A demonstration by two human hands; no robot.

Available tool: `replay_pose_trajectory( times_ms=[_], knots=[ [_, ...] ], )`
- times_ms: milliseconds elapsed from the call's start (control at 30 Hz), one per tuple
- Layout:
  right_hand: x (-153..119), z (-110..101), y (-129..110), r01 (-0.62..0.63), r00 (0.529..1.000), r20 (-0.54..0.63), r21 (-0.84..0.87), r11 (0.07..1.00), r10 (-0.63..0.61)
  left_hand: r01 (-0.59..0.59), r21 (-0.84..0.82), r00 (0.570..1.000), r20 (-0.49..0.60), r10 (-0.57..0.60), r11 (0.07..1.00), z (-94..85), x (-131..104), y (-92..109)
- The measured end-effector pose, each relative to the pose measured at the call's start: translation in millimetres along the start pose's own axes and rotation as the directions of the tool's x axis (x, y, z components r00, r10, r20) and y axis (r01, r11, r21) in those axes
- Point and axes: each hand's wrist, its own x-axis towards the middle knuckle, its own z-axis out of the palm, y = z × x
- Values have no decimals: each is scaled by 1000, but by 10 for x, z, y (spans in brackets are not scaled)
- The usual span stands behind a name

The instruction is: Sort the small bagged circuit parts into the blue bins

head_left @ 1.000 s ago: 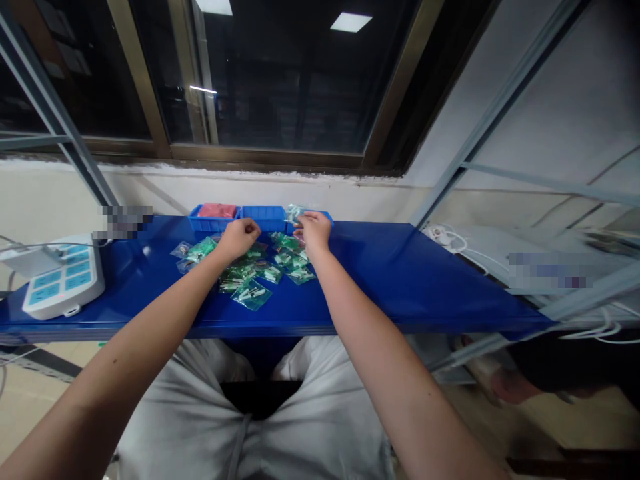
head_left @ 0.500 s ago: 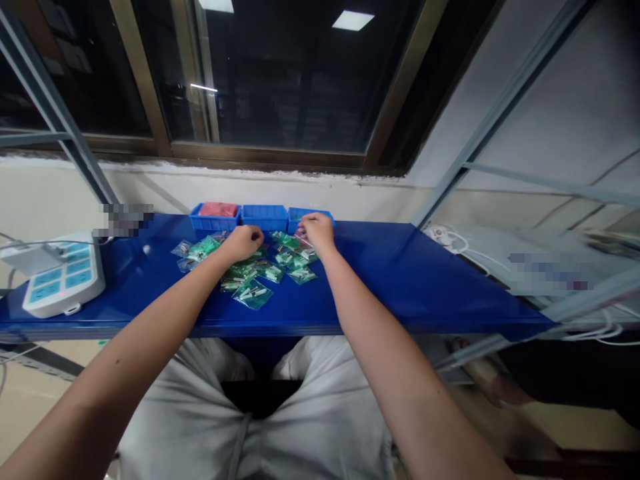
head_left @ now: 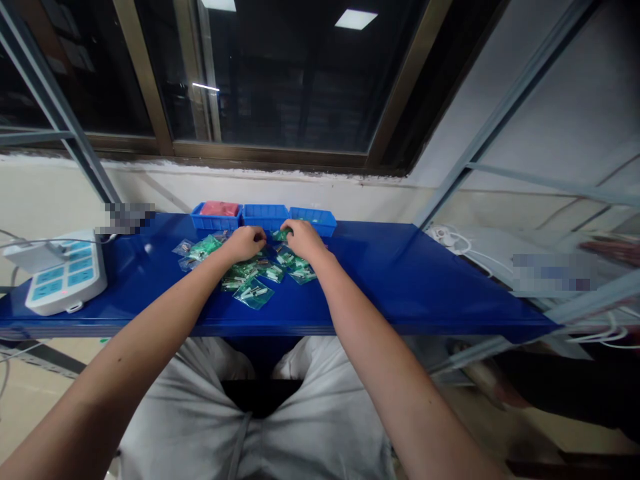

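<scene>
While the left hand (head_left: 246,243) hangs curled over the small plastic bags (head_left: 253,293), I can't tell whether its fingers grip one. The right hand (head_left: 304,240) dips to the heap's back edge, fingers bent beside a green bag (head_left: 278,236), their hold equally unclear to me. Everything lies spread on the blue table (head_left: 380,273), before three blue bins (head_left: 266,223), the leftmost containing something red (head_left: 220,209).

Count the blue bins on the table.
3, side by side along the back of the table: left bin, with a red packet in it; middle bin; right bin, partly behind the right hand.
</scene>
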Motion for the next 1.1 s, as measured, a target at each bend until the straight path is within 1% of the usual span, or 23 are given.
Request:
replay_pose_trajectory(
  times_ms=[67,133,200,233,300,400,467,500,600,667,833,1100],
  knots=[
    [12,28,-34,51,997,-62,94,994,-46,-18,-42,999,-32,17,999,-12,-10,35],
    [36,91,-61,108,993,-77,228,968,-92,-77,-91,994,-83,69,993,-28,-10,62],
    [71,171,-68,125,991,-84,378,917,-101,-128,-148,985,-134,108,981,-43,3,71],
    [90,208,-64,109,993,-94,445,889,-75,-130,-184,983,-153,102,974,-48,14,67],
    [126,263,-47,33,995,-101,559,829,28,-86,-267,985,-165,42,960,-52,39,47],
    [154,280,-23,-135,980,-17,677,724,198,5,-406,988,-140,-68,914,-47,71,13],
    [154,264,-20,-216,963,42,710,670,266,52,-488,987,-106,-118,871,-45,81,9],
    [151,254,-22,-237,956,55,720,652,287,78,-518,985,-90,-145,852,-46,82,15],
    [138,233,-36,-240,949,41,739,629,313,140,-565,974,-71,-217,813,-60,76,51],
    [133,231,-45,-224,948,16,740,634,317,133,-582,971,-87,-224,802,-71,67,72],
    [132,236,-57,-201,949,-24,722,663,314,106,-538,972,-119,-200,836,-90,51,76],
    [94,192,-103,-218,950,0,718,661,313,104,-467,969,-150,-195,878,-112,30,112]
  ],
)
